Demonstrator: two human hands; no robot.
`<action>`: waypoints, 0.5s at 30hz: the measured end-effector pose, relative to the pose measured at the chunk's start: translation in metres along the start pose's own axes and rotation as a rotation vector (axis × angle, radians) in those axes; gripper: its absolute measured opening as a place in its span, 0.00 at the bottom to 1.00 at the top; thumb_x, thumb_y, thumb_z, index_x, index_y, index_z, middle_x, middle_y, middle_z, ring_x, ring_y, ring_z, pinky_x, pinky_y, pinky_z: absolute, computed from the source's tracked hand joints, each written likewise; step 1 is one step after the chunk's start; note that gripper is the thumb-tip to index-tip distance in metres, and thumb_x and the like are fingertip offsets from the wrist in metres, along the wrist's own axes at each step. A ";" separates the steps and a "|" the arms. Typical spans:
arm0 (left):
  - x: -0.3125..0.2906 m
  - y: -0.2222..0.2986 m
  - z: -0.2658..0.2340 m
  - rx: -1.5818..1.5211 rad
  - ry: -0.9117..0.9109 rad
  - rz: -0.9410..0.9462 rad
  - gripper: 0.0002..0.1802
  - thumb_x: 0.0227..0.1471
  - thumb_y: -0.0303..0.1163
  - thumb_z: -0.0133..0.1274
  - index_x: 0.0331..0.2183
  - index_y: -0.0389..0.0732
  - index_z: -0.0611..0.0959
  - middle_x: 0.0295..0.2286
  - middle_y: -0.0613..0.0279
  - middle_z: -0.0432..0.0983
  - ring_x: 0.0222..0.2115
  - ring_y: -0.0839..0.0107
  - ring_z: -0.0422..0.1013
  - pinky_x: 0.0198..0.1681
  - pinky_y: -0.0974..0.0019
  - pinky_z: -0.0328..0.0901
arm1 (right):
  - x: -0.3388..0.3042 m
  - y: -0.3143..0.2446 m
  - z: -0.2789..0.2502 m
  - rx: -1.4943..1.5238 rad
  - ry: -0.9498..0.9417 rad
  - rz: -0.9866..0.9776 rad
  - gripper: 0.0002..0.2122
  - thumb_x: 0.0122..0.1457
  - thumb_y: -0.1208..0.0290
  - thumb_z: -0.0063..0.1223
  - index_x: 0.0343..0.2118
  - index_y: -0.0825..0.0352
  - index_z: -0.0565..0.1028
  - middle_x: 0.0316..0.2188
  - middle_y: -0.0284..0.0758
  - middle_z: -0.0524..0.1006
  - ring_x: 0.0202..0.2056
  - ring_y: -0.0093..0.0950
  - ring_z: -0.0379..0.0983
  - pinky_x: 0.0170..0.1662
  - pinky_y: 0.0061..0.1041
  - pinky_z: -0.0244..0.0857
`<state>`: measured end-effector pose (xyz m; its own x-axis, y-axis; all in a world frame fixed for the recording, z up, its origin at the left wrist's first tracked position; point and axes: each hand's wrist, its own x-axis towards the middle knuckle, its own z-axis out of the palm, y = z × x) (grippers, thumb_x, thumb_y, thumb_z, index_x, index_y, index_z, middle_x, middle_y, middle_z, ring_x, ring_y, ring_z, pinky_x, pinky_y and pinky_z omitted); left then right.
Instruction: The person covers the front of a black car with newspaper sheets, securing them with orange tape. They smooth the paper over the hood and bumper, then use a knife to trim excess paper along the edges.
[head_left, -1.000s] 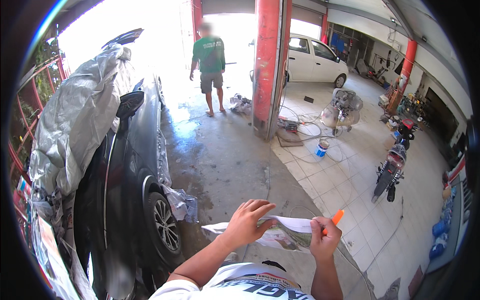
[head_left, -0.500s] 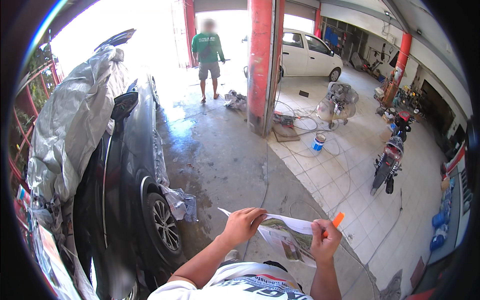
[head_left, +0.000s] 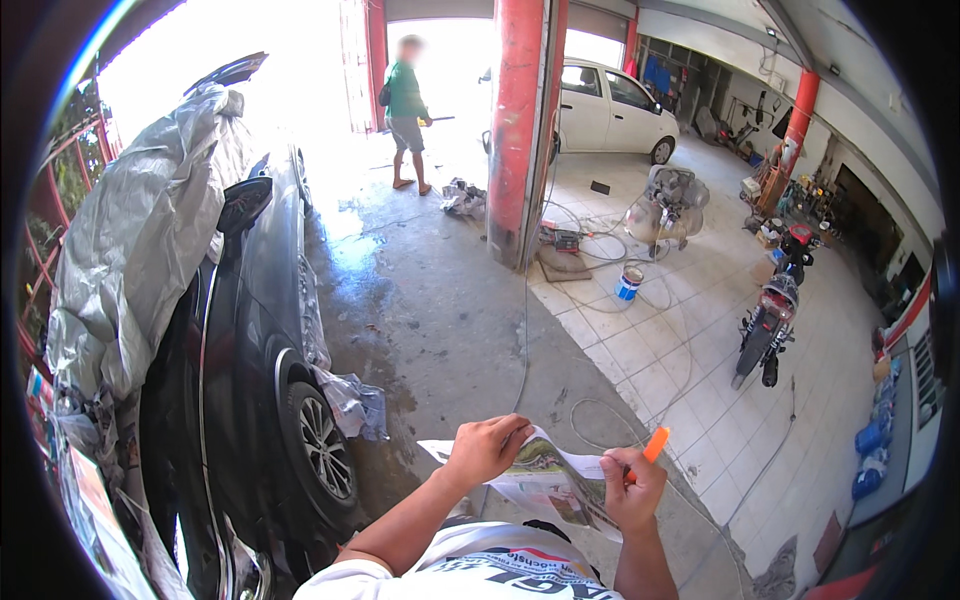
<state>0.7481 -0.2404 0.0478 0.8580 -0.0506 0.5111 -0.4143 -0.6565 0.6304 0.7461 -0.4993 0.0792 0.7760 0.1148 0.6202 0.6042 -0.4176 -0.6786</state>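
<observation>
In front of my body hangs a printed paper sheet (head_left: pixel 550 488) with coloured pictures, like a newspaper page. My left hand (head_left: pixel 484 452) is closed on its upper edge, fingers curled over the top. At the sheet's right edge, my right hand (head_left: pixel 633 490) pinches the paper. That same hand also grips an orange tool (head_left: pixel 657 444), whose flat end sticks up past the fingers; its kind is hard to make out, as the rest is hidden in the hand. The sheet sags and curves between both hands.
A black car (head_left: pixel 262 360) partly under a grey cover (head_left: pixel 140 240) stands at left. Ahead are a red pillar (head_left: pixel 515 130), a paint can (head_left: pixel 629 283), a compressor (head_left: pixel 665 210) with hoses, and a motorcycle (head_left: pixel 770 318). A person (head_left: pixel 406 105) stands near the bright opening; a white car (head_left: pixel 610 110) is behind.
My right hand has moved slightly left and down with the orange tool, and the sheet now bends more. The person in green has turned sideways toward the right.
</observation>
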 end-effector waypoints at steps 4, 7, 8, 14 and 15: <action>-0.004 -0.002 -0.004 -0.006 -0.005 -0.037 0.07 0.61 0.34 0.60 0.36 0.42 0.86 0.28 0.56 0.84 0.25 0.57 0.81 0.29 0.58 0.73 | -0.002 -0.003 0.002 -0.019 -0.019 -0.014 0.05 0.59 0.74 0.68 0.33 0.65 0.81 0.21 0.35 0.81 0.17 0.22 0.71 0.22 0.21 0.60; -0.007 -0.007 -0.006 -0.008 -0.008 -0.049 0.07 0.61 0.34 0.60 0.36 0.42 0.86 0.28 0.56 0.84 0.25 0.57 0.80 0.29 0.58 0.73 | 0.001 -0.007 0.003 -0.032 -0.006 -0.031 0.05 0.59 0.75 0.68 0.33 0.64 0.81 0.22 0.35 0.81 0.17 0.22 0.71 0.22 0.21 0.60; -0.009 -0.010 -0.006 -0.012 -0.007 -0.050 0.07 0.61 0.34 0.60 0.36 0.42 0.87 0.28 0.56 0.84 0.25 0.57 0.80 0.30 0.58 0.73 | 0.002 -0.009 0.004 -0.033 -0.001 -0.037 0.05 0.59 0.75 0.68 0.33 0.64 0.81 0.22 0.35 0.81 0.17 0.22 0.71 0.22 0.21 0.60; -0.016 -0.021 -0.008 -0.009 -0.024 -0.049 0.07 0.61 0.35 0.60 0.38 0.43 0.87 0.29 0.56 0.84 0.27 0.56 0.81 0.31 0.58 0.74 | 0.004 -0.010 0.009 -0.057 0.008 -0.035 0.04 0.58 0.75 0.69 0.33 0.65 0.81 0.22 0.35 0.81 0.17 0.21 0.70 0.22 0.21 0.60; -0.017 -0.022 -0.009 -0.003 -0.032 -0.048 0.07 0.61 0.35 0.60 0.38 0.44 0.87 0.29 0.56 0.84 0.27 0.55 0.81 0.31 0.58 0.74 | 0.003 -0.009 0.010 -0.053 0.009 -0.031 0.04 0.59 0.75 0.69 0.33 0.65 0.81 0.22 0.35 0.81 0.17 0.21 0.70 0.22 0.21 0.60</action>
<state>0.7401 -0.2181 0.0308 0.8863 -0.0431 0.4611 -0.3729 -0.6567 0.6555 0.7444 -0.4861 0.0836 0.7551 0.1204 0.6444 0.6174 -0.4611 -0.6373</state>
